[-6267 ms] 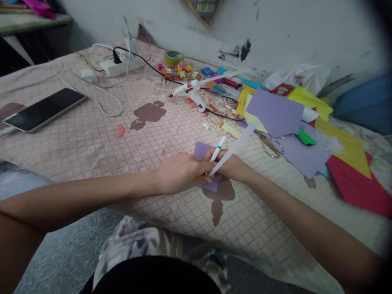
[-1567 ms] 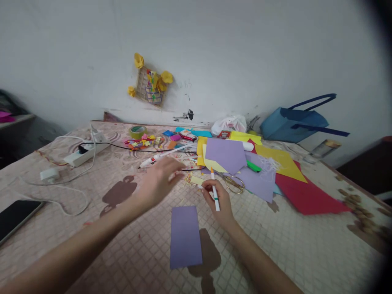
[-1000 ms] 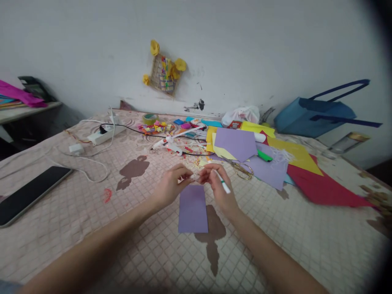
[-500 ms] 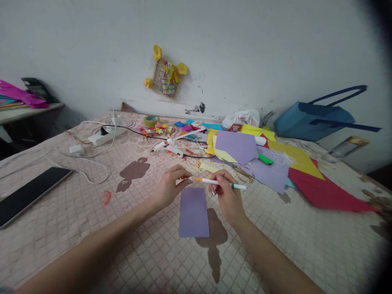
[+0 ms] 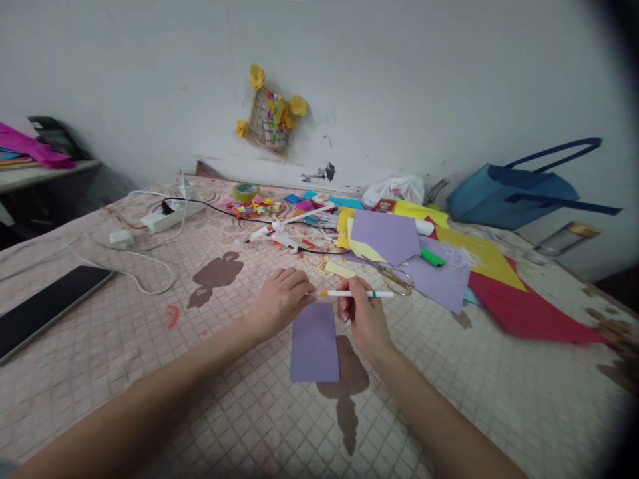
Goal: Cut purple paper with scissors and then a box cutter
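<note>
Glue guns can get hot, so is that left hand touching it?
Apart. The head view shows a strip of tablecloth between the left hand and the glue gun.

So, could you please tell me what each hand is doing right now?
Left hand: closed by the orange end of the white marker; what it pinches is hidden.
Right hand: closed, holding the white marker.
</note>
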Motion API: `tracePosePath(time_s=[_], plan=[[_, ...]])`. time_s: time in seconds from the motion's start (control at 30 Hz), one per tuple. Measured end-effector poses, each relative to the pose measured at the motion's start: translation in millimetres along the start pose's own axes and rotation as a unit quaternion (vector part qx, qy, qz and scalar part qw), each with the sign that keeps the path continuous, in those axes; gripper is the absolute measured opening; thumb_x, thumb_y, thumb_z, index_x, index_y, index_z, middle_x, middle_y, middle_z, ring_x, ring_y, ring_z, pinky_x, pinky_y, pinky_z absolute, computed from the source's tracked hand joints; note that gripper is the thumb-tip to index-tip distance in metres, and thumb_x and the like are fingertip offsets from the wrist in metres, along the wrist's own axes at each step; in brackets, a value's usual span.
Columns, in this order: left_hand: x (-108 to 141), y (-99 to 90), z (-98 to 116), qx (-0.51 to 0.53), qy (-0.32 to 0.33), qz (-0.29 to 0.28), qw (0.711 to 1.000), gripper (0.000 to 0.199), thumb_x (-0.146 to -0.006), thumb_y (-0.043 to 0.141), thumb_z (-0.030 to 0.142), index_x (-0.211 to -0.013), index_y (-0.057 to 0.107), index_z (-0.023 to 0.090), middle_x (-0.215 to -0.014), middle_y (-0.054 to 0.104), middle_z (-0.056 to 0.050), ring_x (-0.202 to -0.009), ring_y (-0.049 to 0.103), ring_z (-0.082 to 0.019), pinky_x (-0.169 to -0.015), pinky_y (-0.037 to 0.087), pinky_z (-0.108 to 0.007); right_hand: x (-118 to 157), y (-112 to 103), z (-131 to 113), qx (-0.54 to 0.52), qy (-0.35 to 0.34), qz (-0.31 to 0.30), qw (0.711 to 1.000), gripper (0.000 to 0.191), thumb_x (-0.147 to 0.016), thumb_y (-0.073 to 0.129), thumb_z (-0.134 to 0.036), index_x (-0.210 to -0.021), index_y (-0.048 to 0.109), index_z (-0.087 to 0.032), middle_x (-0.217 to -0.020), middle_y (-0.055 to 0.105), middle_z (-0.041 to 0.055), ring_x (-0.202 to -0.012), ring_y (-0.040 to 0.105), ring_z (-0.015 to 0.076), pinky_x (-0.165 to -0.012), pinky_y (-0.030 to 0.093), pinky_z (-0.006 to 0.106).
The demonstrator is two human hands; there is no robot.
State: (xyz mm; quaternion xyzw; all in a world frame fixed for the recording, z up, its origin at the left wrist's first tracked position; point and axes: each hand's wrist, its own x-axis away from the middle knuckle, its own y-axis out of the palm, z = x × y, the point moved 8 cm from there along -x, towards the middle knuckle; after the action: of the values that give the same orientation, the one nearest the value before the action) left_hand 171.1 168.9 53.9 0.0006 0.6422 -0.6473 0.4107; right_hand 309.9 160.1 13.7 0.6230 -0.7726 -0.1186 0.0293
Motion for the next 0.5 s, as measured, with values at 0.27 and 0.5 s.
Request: tracePosePath(time_s=[0.27,0.5], plan=[[0,11.3,11,-0.072,0.021,-0.029,0.997,0.018,-0.095,0.046,0.027,-0.092,0.059,0.015,-0.088,0.057,-0.006,-0.082,0.047,-0.02,-0.072,0.036,-0.032,0,1,16,-0.018,0.032,0.036,0.999,0.035,-0.086,0.046,-0.042,-0.058,0.044,-0.02,-0.042,0.035,-0.0075,-0.036,0.03,0.0068,-0.035,0.023,0.02],[-4,20.7,6,-0.063,-0.002,-0.046,0.997,0.014,-0.093,0.049,0.023,-0.089,0.059,0.015,-0.088,0.057,-0.006,-0.084,0.048,-0.02,-0.074,0.038,-0.032,-3,-1,21,0.0,0.019,0.031,0.999,0.034,-0.084,0.051,-0.047,-0.064,0.047,-0.02,-0.045,0.036,-0.0083,-0.037,0.031,0.0072,-0.036,0.025,0.02]])
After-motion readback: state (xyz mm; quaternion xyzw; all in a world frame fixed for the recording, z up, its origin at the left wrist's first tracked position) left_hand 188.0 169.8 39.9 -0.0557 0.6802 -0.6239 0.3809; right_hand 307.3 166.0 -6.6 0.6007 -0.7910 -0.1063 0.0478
